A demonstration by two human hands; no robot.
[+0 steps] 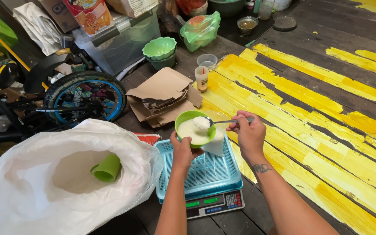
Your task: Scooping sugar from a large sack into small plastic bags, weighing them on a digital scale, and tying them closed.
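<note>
Our left hand [182, 150] grips the near rim of a green bowl [195, 128], fingers closed on it, held just above a teal plastic basket [205, 174]. The bowl holds white powder, filling most of it. Our right hand [247, 132] pinches a metal spoon [217, 122] by its handle, fingers shut around it; the spoon's head sits over the bowl, heaped with the same white powder. The basket rests on a digital scale [214, 204] on the dark plank floor [292, 52]. A white lump, possibly a small bag, lies in the basket behind the bowl; the view is unclear. To the left, a big white sack [44, 191] lies open with white powder and 1 green cup [107, 169] inside. Further back: 2 stacked green bowls [159, 48], torn cardboard [164, 98].
</note>
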